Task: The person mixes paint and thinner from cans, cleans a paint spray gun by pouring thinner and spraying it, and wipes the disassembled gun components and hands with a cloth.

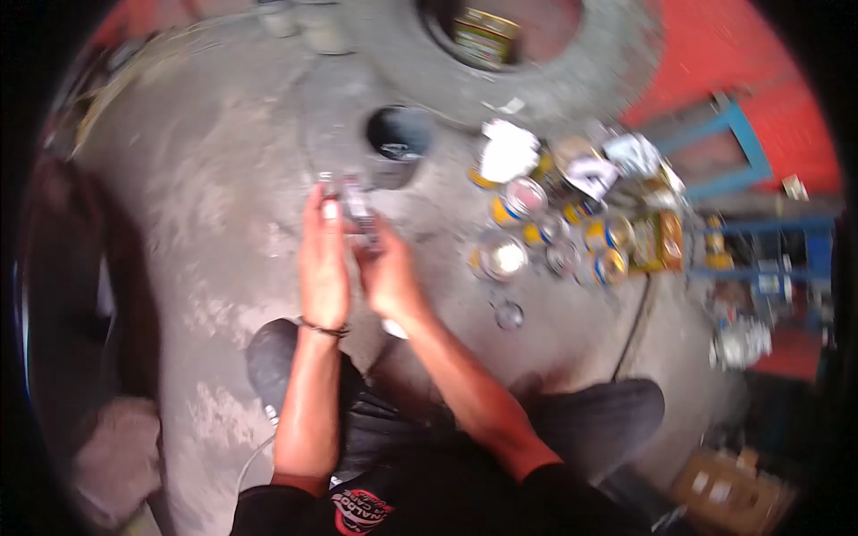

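My left hand (pixel 323 268), with a dark bracelet at its wrist, has its fingers pointing away from me and its thumb laid against them. A small greyish shiny piece (pixel 327 183) shows at its fingertips, too blurred to name. Close beside it, my right hand (pixel 391 275) is closed round a small, dark, partly shiny object (pixel 361 214), whose kind is smeared by motion. Just beyond both hands stands a dark open bucket (pixel 398 147) with something pale inside.
Several yellow-and-blue cans (pixel 518 201) stand at the right, with white crumpled cloth (pixel 509 150) among them. A round clear lid (pixel 508 314) lies on the concrete floor (pixel 214 232). A large tyre (pixel 617 62) lies behind, and a blue metal frame (pixel 746 147) stands at the right.
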Demonstrator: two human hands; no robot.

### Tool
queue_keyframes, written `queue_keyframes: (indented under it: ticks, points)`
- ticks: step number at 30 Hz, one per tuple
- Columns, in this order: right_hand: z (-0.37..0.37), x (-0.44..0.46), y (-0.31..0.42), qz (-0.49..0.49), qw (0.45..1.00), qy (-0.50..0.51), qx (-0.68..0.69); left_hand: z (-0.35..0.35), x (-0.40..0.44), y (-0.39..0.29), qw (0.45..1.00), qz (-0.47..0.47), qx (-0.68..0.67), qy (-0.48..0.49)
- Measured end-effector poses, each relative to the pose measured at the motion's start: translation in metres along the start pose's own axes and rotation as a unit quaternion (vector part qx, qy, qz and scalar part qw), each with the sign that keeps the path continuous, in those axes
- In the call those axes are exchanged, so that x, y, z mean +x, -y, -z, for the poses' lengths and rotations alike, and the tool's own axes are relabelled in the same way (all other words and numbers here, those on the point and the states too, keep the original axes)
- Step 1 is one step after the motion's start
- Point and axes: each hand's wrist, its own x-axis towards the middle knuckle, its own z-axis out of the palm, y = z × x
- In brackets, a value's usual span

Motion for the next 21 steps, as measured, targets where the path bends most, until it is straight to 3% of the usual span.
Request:
queue_keyframes:
  ticks: [1,3,5,7,9,11,14,17,21]
  points:
    - [0.007,-0.007,0.028,0.061,0.995,-0.024,-0.073,0.000,0.001,-0.008,1.000,0.001,-0.018,-0.024]
    - [0.012,-0.001,0.033,0.018,0.997,-0.019,-0.079,0.008,0.016,0.022,0.995,-0.047,0.042,-0.081]
    - [0.011,0.001,0.047,0.009,0.996,-0.034,-0.087,0.003,0.015,0.031,0.986,0.094,-0.111,-0.078]
    - [0.010,0.003,0.050,0.069,0.994,-0.037,-0.078,-0.006,-0.002,0.031,0.943,0.249,-0.221,-0.019]
    - [0.008,0.002,0.055,0.049,0.991,-0.060,-0.110,-0.033,-0.024,0.060,0.905,0.280,-0.317,0.032]
    - [0.008,0.003,0.060,0.044,0.988,-0.078,-0.123,-0.054,-0.049,0.055,0.880,0.243,-0.407,0.017]
    - [0.020,0.001,0.067,0.064,0.988,-0.060,-0.127,-0.057,-0.058,0.054,0.842,0.270,-0.466,0.035]
    - [0.018,-0.003,0.089,0.103,0.984,-0.045,-0.140,-0.056,-0.060,0.061,0.851,0.257,-0.448,0.094]
    - [0.019,0.004,0.075,0.075,0.988,-0.086,-0.100,-0.062,-0.064,0.067,0.842,0.241,-0.466,0.127]
